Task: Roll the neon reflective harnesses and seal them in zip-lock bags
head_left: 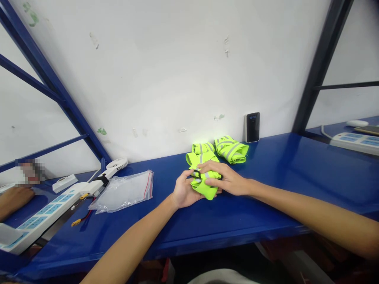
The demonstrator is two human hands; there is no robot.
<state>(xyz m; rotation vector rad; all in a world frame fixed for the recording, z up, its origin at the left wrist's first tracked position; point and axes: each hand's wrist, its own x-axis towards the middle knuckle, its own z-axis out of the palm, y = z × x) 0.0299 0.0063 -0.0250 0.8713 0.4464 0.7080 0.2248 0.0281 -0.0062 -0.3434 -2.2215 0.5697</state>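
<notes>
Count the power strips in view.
2. One long power strip slants across the left side; another power strip lies at the far right, cut off by the picture's edge. Others may be hidden.

head camera faces forward and down over left hand (pixel 184 191) and right hand (pixel 232 179)

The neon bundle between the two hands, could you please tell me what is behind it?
Behind the held bundle, striped neon rolls lie on the table near the wall. The bundle and right hand cover their nearest part, which cannot be seen.
</notes>
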